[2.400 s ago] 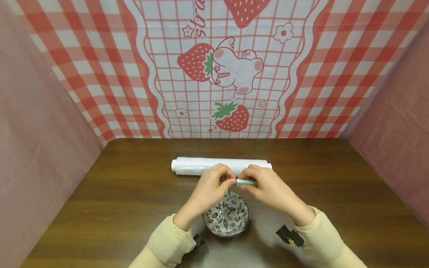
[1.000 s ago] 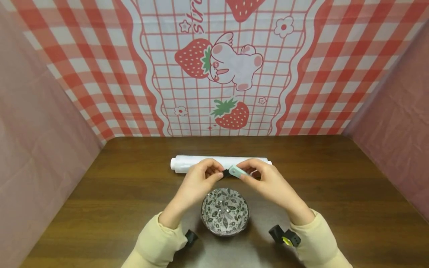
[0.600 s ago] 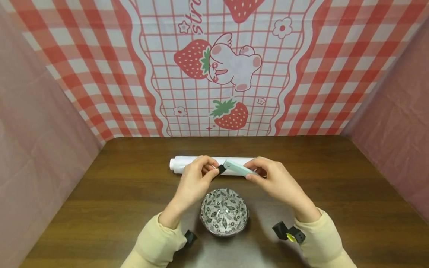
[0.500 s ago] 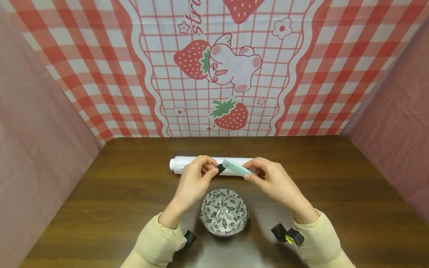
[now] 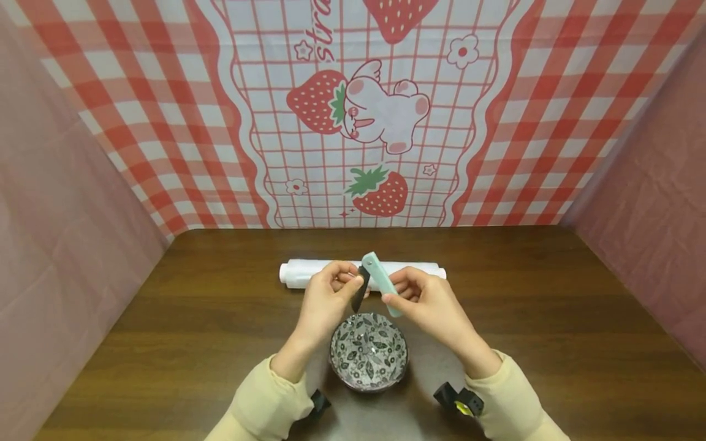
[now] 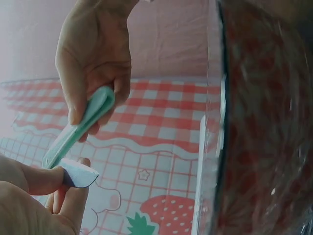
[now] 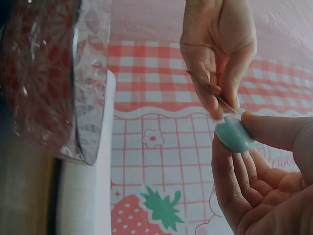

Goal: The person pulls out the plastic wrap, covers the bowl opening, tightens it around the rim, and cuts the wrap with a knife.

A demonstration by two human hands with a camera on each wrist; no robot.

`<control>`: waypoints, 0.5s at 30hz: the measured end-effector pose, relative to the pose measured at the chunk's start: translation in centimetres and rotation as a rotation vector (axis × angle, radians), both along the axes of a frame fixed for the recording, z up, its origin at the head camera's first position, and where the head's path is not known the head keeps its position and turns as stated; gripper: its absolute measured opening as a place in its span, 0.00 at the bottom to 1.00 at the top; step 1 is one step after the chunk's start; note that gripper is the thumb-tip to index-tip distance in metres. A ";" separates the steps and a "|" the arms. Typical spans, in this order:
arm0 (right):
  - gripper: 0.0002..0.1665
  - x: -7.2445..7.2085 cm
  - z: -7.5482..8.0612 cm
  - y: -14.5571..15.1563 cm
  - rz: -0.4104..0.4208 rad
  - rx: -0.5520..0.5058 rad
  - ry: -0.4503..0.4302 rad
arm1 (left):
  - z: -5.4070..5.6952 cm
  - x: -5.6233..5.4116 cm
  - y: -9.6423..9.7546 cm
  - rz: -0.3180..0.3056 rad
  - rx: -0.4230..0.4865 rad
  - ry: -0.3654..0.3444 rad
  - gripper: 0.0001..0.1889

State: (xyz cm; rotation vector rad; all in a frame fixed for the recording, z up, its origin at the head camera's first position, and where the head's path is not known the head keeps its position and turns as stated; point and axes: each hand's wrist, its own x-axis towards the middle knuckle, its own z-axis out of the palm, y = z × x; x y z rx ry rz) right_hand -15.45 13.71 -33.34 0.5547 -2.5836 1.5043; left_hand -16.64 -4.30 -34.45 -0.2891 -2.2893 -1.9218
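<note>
A folding knife with a mint-green handle [image 5: 380,278] and a dark blade [image 5: 361,291] is held in the air between both hands, blade and handle forming a narrow V that points away from the person. My left hand [image 5: 326,297] pinches the blade between thumb and fingers. The handle is gripped by my right hand [image 5: 427,303], its thumb on the near end. In the left wrist view the blade [image 6: 79,174] juts past the left thumb. Just below the hands stands a bowl [image 5: 368,358] with a dark leaf pattern; clear film shows at its rim [image 7: 78,98].
Behind the hands a roll of plastic wrap [image 5: 309,273] lies across the brown wooden table [image 5: 220,343]. A red-and-white strawberry cloth [image 5: 265,122] hangs at the back, with pink cloth [image 5: 66,153] at the sides. Black wrist cameras are strapped to both sleeves.
The knife's handle and blade have come closer together, from a wide angle to a narrow V. My right hand has moved left and slightly nearer the person.
</note>
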 end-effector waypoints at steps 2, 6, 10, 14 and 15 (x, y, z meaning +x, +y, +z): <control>0.10 0.0 -0.1 -0.2 0.003 -0.012 -0.010 | 0.1 0.0 -0.1 -0.004 0.013 -0.004 0.07; 0.10 0.0 0.0 -0.3 0.005 -0.024 -0.008 | 0.5 0.0 -0.6 -0.009 0.002 0.010 0.07; 0.11 0.2 0.3 0.0 -0.007 -0.010 0.009 | 0.7 -0.1 -0.8 -0.049 -0.031 0.018 0.08; 0.11 0.1 0.5 0.3 -0.027 0.007 0.020 | 0.8 0.0 -0.9 -0.081 -0.048 0.012 0.07; 0.11 0.1 0.5 0.3 -0.029 0.014 0.026 | 0.8 0.0 -0.8 -0.078 -0.065 0.016 0.07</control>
